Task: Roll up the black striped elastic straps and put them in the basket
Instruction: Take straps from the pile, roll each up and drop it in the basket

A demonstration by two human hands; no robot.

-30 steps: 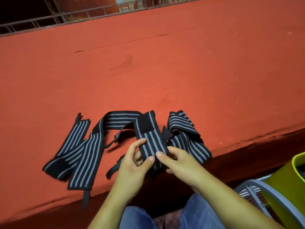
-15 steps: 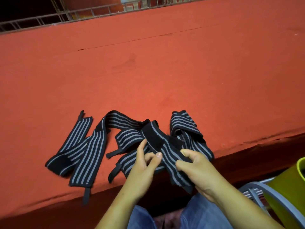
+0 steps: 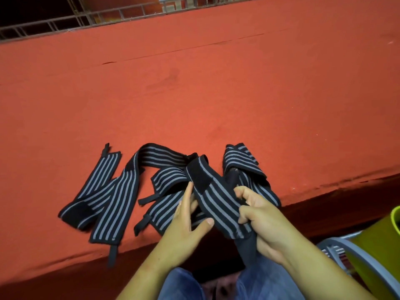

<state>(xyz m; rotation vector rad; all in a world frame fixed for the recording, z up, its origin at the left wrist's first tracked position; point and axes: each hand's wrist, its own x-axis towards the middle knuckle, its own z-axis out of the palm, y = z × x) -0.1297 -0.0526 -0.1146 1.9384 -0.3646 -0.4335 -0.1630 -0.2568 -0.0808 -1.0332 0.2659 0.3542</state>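
Note:
Several black straps with grey stripes lie tangled at the near edge of a red mat (image 3: 216, 94). One strap (image 3: 216, 198) runs from the pile toward me, and my right hand (image 3: 262, 217) grips its near end, fingers curled round it. My left hand (image 3: 186, 217) is beside that strap with straight, spread fingers touching its left edge. More straps (image 3: 108, 191) lie flat to the left, and a folded bunch (image 3: 242, 163) sits to the right. A yellow-green basket (image 3: 381, 239) stands at the lower right, only partly in view.
A grey chair frame (image 3: 350, 254) curves in front of the basket. A metal railing (image 3: 86, 16) runs along the far side of the mat. My knees in blue jeans (image 3: 184, 284) are below the mat's edge.
My right hand has pulled the strap's end toward me and off the mat's edge. My left hand let go of its pinch and opened its fingers beside the strap.

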